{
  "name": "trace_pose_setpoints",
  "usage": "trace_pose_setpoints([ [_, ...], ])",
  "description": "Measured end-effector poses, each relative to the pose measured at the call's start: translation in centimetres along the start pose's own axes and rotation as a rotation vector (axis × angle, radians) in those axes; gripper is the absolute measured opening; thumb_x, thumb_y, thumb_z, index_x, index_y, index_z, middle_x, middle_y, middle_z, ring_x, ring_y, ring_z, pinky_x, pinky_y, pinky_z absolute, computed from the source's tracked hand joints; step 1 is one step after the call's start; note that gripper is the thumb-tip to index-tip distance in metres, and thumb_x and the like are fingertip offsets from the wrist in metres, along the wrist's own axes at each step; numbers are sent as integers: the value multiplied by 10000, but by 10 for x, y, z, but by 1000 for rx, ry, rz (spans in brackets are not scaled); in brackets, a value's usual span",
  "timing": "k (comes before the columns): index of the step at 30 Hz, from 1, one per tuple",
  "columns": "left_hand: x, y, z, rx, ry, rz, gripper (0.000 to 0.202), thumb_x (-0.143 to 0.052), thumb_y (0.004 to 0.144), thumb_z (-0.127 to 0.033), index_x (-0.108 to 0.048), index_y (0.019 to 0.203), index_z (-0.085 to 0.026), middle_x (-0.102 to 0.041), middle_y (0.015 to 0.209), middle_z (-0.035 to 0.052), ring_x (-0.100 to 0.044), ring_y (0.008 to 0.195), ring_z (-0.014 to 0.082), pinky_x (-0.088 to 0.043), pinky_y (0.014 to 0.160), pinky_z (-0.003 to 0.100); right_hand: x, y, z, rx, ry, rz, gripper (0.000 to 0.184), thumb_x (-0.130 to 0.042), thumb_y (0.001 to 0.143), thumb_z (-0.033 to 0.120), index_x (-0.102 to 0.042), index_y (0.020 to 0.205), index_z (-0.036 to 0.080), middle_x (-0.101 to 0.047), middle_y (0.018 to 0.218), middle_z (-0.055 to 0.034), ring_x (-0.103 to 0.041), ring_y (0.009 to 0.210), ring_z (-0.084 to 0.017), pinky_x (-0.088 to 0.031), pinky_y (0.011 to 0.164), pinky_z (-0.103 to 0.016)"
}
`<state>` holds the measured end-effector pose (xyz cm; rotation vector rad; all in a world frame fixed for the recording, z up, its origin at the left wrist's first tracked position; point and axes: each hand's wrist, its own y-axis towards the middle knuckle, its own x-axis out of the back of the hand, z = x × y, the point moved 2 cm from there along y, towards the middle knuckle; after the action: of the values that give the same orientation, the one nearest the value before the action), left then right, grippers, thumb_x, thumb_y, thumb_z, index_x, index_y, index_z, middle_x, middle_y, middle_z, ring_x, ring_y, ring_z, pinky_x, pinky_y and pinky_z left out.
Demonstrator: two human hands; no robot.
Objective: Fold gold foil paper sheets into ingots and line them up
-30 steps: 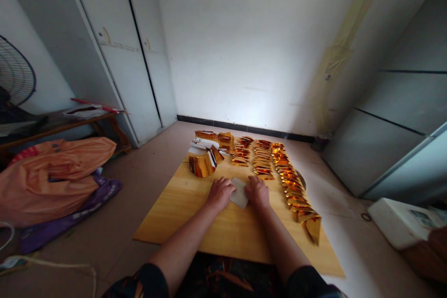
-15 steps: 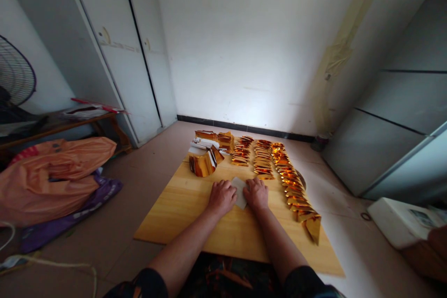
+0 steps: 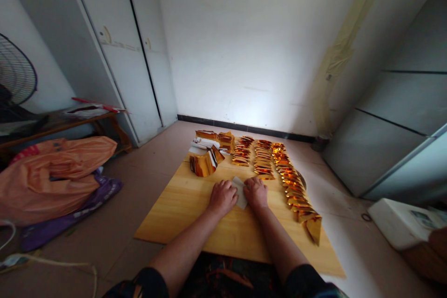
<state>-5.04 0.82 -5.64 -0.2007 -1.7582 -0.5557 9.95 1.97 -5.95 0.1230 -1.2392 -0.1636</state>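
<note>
A small pale sheet of paper [image 3: 240, 193] lies on the wooden board [image 3: 174, 209] in front of me, its far corner pointing away. My left hand [image 3: 223, 196] has its curled fingers on the paper's left edge. On the opposite edge my right hand [image 3: 256, 192] holds the sheet with bent fingers; the fingertips of both hands are partly hidden. Beyond my left hand stands a curved stack of gold foil paper [image 3: 202, 165]. Folded gold foil pieces stand in a long row [image 3: 291, 184] to the right, with a shorter row [image 3: 262, 160] and another row [image 3: 241, 151] farther in.
White rolled or stacked paper [image 3: 206, 143] and more gold foil [image 3: 226, 140] sit at the board's far left corner. An orange bag [image 3: 59, 177] lies on the floor at left, near a cabinet [image 3: 139, 56]. At right is a white box [image 3: 401, 223].
Almost nothing differs. Both hands stay on the paper, with only a very slight shift of the fingers and of the view.
</note>
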Motion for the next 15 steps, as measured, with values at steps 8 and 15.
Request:
trace_pose_setpoints([
  [8,-2,1,-7,36,-3,12,193,-557,852,-351,-678,885,-205,-575,957,86,-501,995,241,-394,797,368,-2,4,-5,38,185,-29,402,-500,739,109,-569,1117,226,-654,974,-11,-582,932,-150,-380,785,-243],
  [15,-3,3,-5,32,-18,31,175,-533,862,-304,-678,872,-208,-576,935,80,-511,976,233,-399,789,365,-1,-4,0,162,107,-50,443,-455,726,43,-606,1102,222,-651,1013,-52,-545,981,-186,-367,825,-285],
])
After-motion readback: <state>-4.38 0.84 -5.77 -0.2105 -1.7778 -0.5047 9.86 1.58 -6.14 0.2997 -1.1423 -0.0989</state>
